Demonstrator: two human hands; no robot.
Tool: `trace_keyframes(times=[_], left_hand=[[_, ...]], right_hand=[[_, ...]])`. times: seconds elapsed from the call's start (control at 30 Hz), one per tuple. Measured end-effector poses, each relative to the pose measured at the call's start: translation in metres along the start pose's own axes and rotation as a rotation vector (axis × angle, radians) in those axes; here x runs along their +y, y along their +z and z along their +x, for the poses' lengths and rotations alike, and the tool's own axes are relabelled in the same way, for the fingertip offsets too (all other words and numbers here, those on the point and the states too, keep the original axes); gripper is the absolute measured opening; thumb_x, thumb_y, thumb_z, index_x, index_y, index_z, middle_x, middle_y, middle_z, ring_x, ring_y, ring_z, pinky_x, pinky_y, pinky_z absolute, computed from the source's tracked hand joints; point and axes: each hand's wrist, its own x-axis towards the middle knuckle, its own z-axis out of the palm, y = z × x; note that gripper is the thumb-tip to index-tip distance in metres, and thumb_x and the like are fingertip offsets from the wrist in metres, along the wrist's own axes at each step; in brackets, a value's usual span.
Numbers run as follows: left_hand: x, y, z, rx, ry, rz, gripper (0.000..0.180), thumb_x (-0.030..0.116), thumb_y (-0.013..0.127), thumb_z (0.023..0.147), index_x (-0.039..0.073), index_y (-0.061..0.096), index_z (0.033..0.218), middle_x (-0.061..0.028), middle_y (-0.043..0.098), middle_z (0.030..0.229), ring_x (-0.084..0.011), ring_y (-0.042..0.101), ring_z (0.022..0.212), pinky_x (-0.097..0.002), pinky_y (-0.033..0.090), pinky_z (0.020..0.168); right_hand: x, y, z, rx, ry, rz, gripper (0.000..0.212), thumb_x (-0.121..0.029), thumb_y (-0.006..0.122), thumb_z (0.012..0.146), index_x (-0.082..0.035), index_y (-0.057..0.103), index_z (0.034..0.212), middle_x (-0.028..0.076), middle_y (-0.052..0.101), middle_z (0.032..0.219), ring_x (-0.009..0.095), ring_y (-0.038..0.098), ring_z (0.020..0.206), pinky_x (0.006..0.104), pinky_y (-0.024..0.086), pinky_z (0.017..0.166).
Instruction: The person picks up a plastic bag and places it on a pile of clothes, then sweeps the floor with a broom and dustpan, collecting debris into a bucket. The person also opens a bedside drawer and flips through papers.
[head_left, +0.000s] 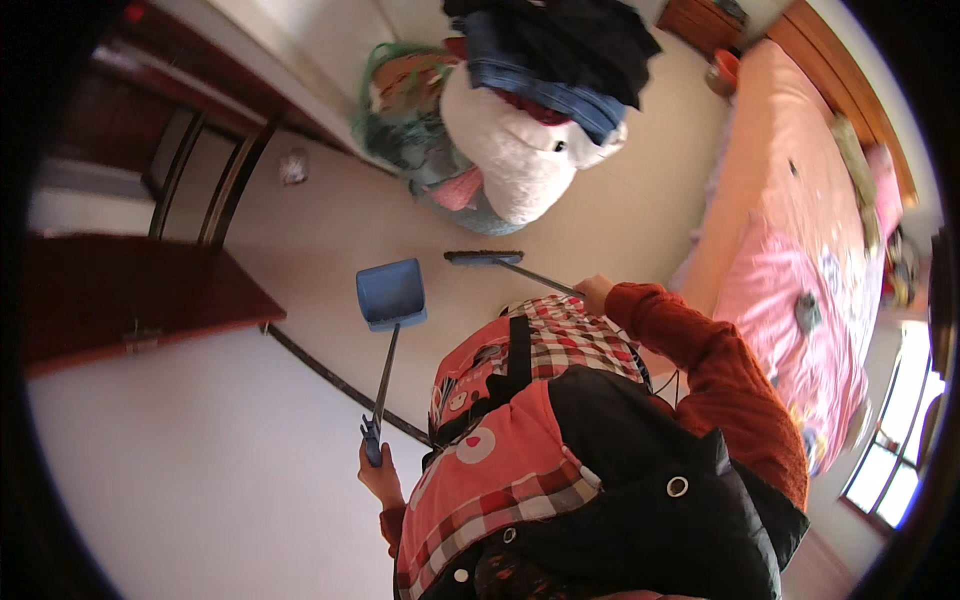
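Note:
My left hand (379,478) is closed round the handle of a long-handled blue dustpan (391,292), whose pan is at the floor with its hollow side facing up. My right hand (597,294) grips the pole of a broom (484,257). The broom's blue head with dark bristles is at the floor, to the right of the dustpan and apart from it. Just beyond the broom head sits a big white plush toy (515,150) with dark clothes and jeans (560,60) heaped on top. My checked apron (575,335) hides part of the floor near me.
A green mesh bag (385,110) leans by the wall beside the plush toy. On the right stands a bed (755,220) with pink and orange covers. A dark red wooden door (140,295) juts in at left. A small crumpled item (294,167) lies near the doorway.

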Motion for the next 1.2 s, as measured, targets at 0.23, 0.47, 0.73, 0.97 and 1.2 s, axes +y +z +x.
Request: trace_keyframes(times=[0.23, 0.47, 0.73, 0.97, 1.2], left_hand=[[-0.015, 0.005, -0.016, -0.096, 0.219, 0.123, 0.038, 0.016, 0.071, 0.075, 0.004, 0.061, 0.11, -0.0088, 0.057, 0.061, -0.0145, 0.048, 0.049, -0.0314, 0.042, 0.049], [-0.009, 0.027, -0.016, -0.285, 0.345, 0.061, 0.039, 0.018, 0.072, 0.074, 0.006, 0.061, 0.109, -0.0096, 0.058, 0.062, -0.0161, 0.048, 0.049, -0.031, 0.043, 0.05], [0.056, 0.111, -0.022, -0.395, 0.464, 0.144, 0.038, 0.027, 0.071, 0.075, 0.011, 0.062, 0.109, -0.0143, 0.061, 0.065, -0.03, 0.06, 0.056, -0.0382, 0.045, 0.052], [0.148, 0.182, -0.023, -0.454, 0.49, 0.204, 0.04, 0.032, 0.068, 0.076, 0.012, 0.06, 0.11, -0.0159, 0.063, 0.069, -0.0343, 0.062, 0.063, -0.041, 0.047, 0.057], [0.244, 0.264, -0.027, -0.467, 0.462, 0.239, 0.041, 0.032, 0.066, 0.078, 0.014, 0.058, 0.114, -0.0162, 0.065, 0.076, -0.0347, 0.063, 0.07, -0.0413, 0.048, 0.061]], right_hand=[[0.054, 0.031, -0.108, 0.139, 0.171, -0.02, 0.031, -0.008, 0.057, 0.06, -0.011, 0.067, 0.09, 0.016, 0.064, 0.083, 0.035, 0.062, 0.083, 0.0428, 0.05, 0.072], [0.06, 0.016, -0.187, 0.268, 0.365, 0.138, 0.037, -0.01, 0.061, 0.066, -0.009, 0.067, 0.103, 0.013, 0.064, 0.07, 0.027, 0.062, 0.061, 0.0377, 0.051, 0.056], [0.121, 0.001, -0.173, 0.36, 0.752, 0.939, 0.013, -0.007, 0.055, 0.075, -0.001, 0.066, 0.08, 0.007, 0.053, 0.051, 0.015, 0.05, 0.039, 0.0294, 0.042, 0.036], [0.214, -0.053, -0.081, 0.469, 0.729, 0.922, 0.013, -0.007, 0.053, 0.075, -0.001, 0.065, 0.079, 0.011, 0.056, 0.057, 0.019, 0.054, 0.044, 0.0327, 0.042, 0.039], [0.276, -0.154, 0.053, 0.425, 0.675, 0.469, 0.022, -0.015, 0.052, 0.076, -0.001, 0.066, 0.086, 0.02, 0.065, 0.08, 0.032, 0.066, 0.076, 0.0392, 0.053, 0.067]])
